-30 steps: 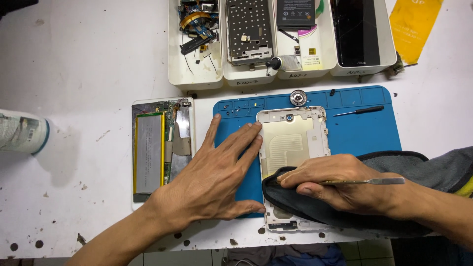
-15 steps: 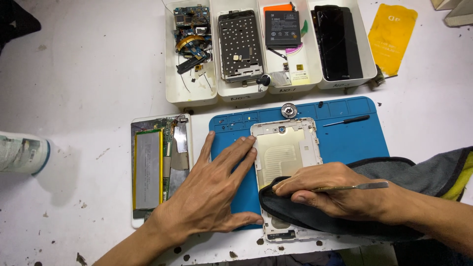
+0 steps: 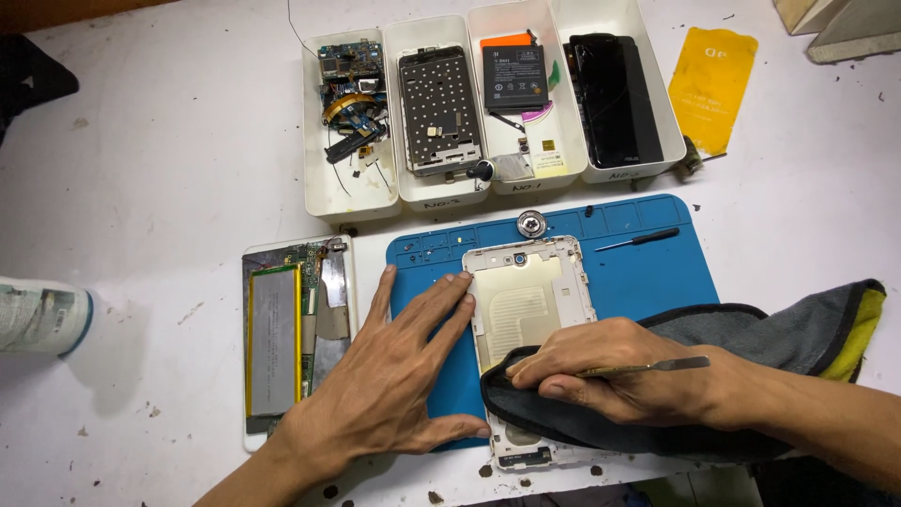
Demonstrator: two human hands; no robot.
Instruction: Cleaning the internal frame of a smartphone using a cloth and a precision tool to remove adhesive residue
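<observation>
A white tablet back cover (image 3: pixel 526 300) lies inside-up on a blue work mat (image 3: pixel 648 272). My left hand (image 3: pixel 394 385) rests flat on the mat, fingers spread, fingertips touching the cover's left edge. My right hand (image 3: pixel 610 376) presses a dark grey cloth (image 3: pixel 770 329) onto the cover's lower half and holds a thin metal pry tool (image 3: pixel 657 366) between its fingers. The lower part of the cover is hidden under the cloth and hand.
An opened tablet body (image 3: pixel 291 338) with its battery showing lies left of the mat. Four white trays (image 3: pixel 324 178) with phone parts stand behind. A small screwdriver (image 3: pixel 638 239), a round metal disc (image 3: pixel 531 223), a yellow packet (image 3: pixel 710 84) and a bottle (image 3: pixel 42 314) are nearby.
The camera view shifted, so everything sits lower and more centred in the picture. Both hands keep the same pose on the cover and cloth.
</observation>
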